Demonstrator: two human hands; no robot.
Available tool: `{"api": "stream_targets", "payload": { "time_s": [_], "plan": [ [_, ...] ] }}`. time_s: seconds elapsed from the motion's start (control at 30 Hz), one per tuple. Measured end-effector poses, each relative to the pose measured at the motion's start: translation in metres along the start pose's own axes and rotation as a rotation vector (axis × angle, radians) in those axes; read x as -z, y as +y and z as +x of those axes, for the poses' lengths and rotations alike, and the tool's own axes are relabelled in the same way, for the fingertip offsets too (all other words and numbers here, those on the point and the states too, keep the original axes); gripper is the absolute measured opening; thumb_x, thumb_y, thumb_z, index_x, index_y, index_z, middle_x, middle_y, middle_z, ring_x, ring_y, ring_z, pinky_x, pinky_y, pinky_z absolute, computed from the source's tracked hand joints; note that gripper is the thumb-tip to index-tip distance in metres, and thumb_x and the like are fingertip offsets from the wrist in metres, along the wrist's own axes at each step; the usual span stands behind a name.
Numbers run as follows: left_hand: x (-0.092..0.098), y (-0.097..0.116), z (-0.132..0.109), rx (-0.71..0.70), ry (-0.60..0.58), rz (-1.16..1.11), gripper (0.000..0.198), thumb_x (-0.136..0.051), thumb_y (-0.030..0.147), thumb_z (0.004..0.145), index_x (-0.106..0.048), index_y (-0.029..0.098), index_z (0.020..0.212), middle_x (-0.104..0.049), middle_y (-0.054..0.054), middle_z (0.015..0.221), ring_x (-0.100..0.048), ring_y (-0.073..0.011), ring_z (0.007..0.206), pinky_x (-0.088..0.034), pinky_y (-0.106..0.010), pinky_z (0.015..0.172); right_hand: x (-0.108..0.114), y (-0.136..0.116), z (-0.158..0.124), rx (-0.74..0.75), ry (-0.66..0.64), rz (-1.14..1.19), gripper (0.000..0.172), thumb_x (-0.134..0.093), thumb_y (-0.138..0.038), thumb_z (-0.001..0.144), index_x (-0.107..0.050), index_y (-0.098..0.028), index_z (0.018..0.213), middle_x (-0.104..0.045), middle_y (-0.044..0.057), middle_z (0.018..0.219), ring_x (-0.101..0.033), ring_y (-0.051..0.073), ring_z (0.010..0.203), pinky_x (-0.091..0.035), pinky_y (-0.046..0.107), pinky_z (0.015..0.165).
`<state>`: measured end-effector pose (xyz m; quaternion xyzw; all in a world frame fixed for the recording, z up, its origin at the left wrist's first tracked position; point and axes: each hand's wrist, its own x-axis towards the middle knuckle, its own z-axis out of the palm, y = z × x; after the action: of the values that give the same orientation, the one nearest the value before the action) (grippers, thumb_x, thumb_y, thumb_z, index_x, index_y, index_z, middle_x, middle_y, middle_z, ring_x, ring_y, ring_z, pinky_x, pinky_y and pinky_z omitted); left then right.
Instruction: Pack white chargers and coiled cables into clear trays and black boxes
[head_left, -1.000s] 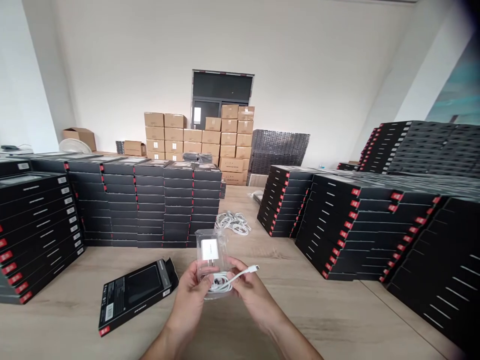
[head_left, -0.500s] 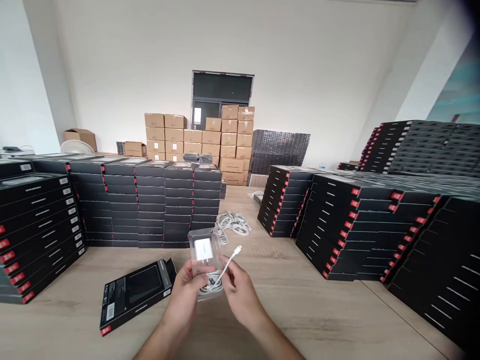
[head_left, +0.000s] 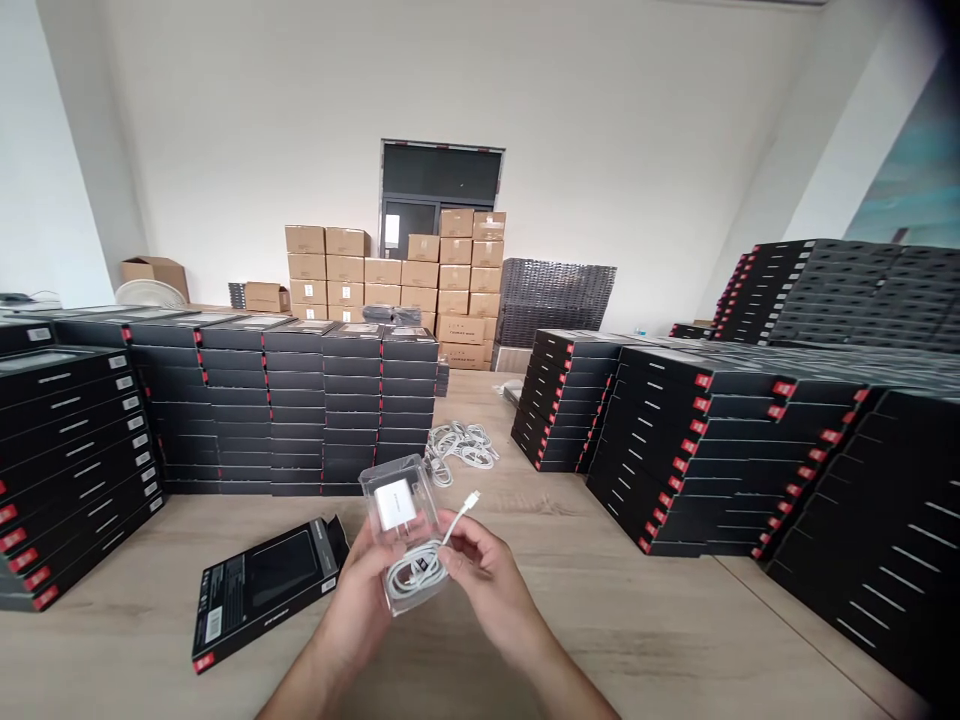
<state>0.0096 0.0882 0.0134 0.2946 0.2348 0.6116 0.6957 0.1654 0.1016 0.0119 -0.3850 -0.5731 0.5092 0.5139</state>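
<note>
Head view. A clear plastic tray (head_left: pixel 421 488), held tilted above the wooden surface (head_left: pixel 555 590), contains a white charger (head_left: pixel 395 505) at its far end and a coiled white cable (head_left: pixel 414 572) at its near end. The left hand (head_left: pixel 358 590) has its grip closed on the tray's left edge; the right hand (head_left: pixel 480 575) pinches the cable near its free connector, and I cannot tell whether it also grips the tray. Just left of the left forearm lies a black box (head_left: pixel 266 590), its end flap open. Stacked black boxes hem in both sides: the left stacks (head_left: pixel 296 410) stand beyond the opened box, the right stacks (head_left: pixel 660 450) beyond the right hand. Between them lie loose white cables (head_left: pixel 463 446); brown cartons (head_left: pixel 457 280) rise behind.
</note>
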Motion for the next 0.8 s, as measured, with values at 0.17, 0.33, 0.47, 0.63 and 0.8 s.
{"api": "stream_targets", "payload": {
  "time_s": [0.17,0.33,0.47,0.63,0.8],
  "plan": [
    [-0.002,0.004,-0.001,-0.015,0.117,-0.037,0.032,-0.068,0.017,0.063,-0.065,0.017,0.095,-0.075,-0.006,0.085,-0.07,-0.021,0.078,-0.052,-0.032,0.072,-0.002,-0.001,-0.001,0.036,0.02,-0.02,0.041,-0.073,-0.038,0.075,-0.068,-0.02,0.112,-0.072,0.009,0.1,-0.064,0.025,0.096,-0.049,0.038,0.087],
    [-0.003,0.001,-0.001,-0.023,0.112,-0.069,0.047,-0.063,0.009,0.057,-0.064,0.019,0.102,-0.075,-0.006,0.093,-0.069,-0.0211,0.084,-0.053,-0.032,0.074,-0.001,-0.006,0.001,0.104,0.243,-0.042,0.033,-0.069,-0.044,0.078,-0.07,-0.019,0.099,-0.07,0.005,0.087,-0.061,0.019,0.079,-0.049,0.031,0.076],
    [-0.002,-0.005,0.0,-0.027,0.053,-0.038,0.055,-0.061,0.006,0.055,-0.065,0.019,0.108,-0.074,-0.008,0.105,-0.067,-0.0244,0.098,-0.051,-0.035,0.084,-0.004,-0.009,0.001,0.124,0.347,0.049,0.031,-0.075,-0.042,0.073,-0.064,-0.019,0.09,-0.061,-0.001,0.068,-0.054,0.015,0.062,-0.046,0.025,0.057],
    [-0.006,-0.013,-0.001,-0.057,-0.048,0.048,0.05,-0.064,0.009,0.059,-0.067,0.019,0.108,-0.072,-0.009,0.11,-0.063,-0.0301,0.108,-0.048,-0.037,0.088,-0.013,-0.009,0.001,0.16,0.396,0.133,0.035,-0.079,-0.035,0.067,-0.047,-0.023,0.072,-0.058,-0.004,0.064,-0.053,0.012,0.053,-0.045,0.024,0.052],
    [-0.008,-0.017,-0.004,-0.079,-0.095,0.1,0.051,-0.067,0.012,0.064,-0.065,0.022,0.114,-0.071,-0.008,0.113,-0.063,-0.0283,0.105,-0.044,-0.039,0.095,-0.014,-0.008,0.0,0.231,0.362,-0.169,0.019,-0.067,-0.033,0.078,-0.062,-0.02,0.091,-0.069,0.003,0.075,-0.063,0.018,0.067,-0.051,0.027,0.063]
  ]
}}
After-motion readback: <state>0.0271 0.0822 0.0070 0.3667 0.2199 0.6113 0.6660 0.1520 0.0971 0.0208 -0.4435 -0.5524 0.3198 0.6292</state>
